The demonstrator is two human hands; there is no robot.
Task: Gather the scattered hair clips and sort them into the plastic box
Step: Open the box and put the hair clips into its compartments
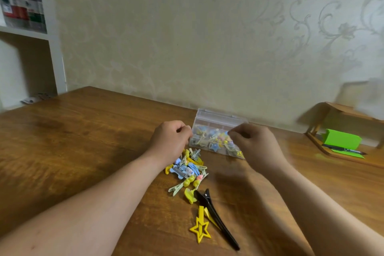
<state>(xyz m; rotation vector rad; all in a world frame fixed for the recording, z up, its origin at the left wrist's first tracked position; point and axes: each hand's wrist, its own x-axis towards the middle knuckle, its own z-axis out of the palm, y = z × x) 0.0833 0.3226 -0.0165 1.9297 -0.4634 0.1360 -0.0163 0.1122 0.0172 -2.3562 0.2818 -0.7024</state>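
A clear plastic box [216, 119] with several small coloured clips inside stands near the wall, lid up. My left hand [169, 140] is at the box's left edge, fingers curled; what it holds is not visible. My right hand [254, 144] hovers over the box's right side and pinches a small blue clip [226, 132]. A pile of hair clips [187, 170] in yellow, blue and pale green lies just in front of the box. Nearer me lie a long black clip [217, 218] and a yellow star clip [200, 227].
The wooden table [83, 141] runs back to a papered wall. At the right stands a wooden tray [340, 156] with green paper [340, 139] and a black pen [342, 149]. A white shelf unit [52, 37] is at the far left.
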